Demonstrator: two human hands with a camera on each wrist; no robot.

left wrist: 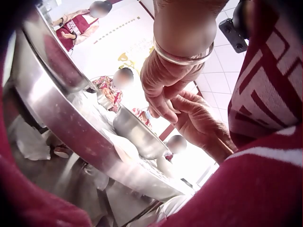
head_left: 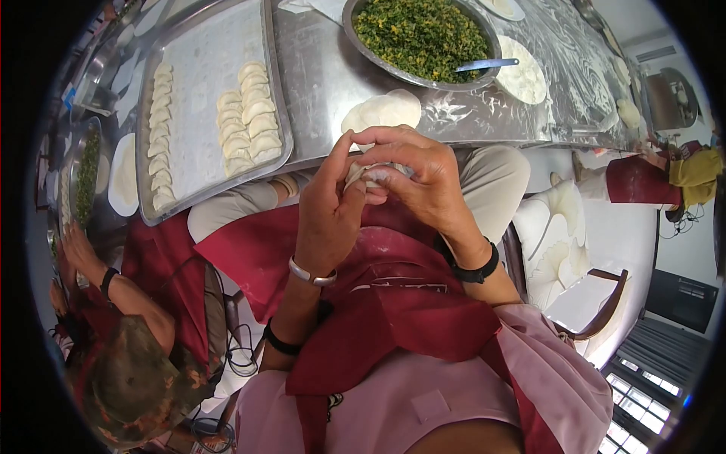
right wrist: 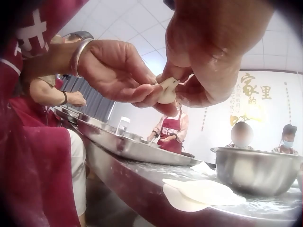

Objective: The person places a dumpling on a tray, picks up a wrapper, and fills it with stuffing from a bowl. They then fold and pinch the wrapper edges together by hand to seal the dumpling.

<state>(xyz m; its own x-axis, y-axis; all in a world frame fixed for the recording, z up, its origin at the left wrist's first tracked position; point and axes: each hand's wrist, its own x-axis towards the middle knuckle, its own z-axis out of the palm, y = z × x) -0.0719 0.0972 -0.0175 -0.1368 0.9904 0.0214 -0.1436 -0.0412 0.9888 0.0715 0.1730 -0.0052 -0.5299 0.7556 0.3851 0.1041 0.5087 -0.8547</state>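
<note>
Both hands meet over the lap, just off the table's edge, with a folded dumpling (right wrist: 167, 91) between them. My left hand (head_left: 330, 204) pinches one side of it with thumb and fingers. On the other side, my right hand (head_left: 423, 175) curls its thumb and fingers over the dough's edge. From above, most of the dumpling is hidden by the fingers; in the right wrist view its pale wrapper hangs below the fingertips. A short stack of round wrappers (head_left: 382, 111) lies on the table right beyond the hands.
A metal bowl of chopped green-and-yellow filling (head_left: 423, 38) stands behind the wrappers, with a blue-handled utensil (head_left: 488, 65) in it. At its right is a plate of flour (head_left: 522, 72). To the left, a tray (head_left: 215, 195) holds rows of dumplings. Another person's arm (head_left: 91, 261) works at far left.
</note>
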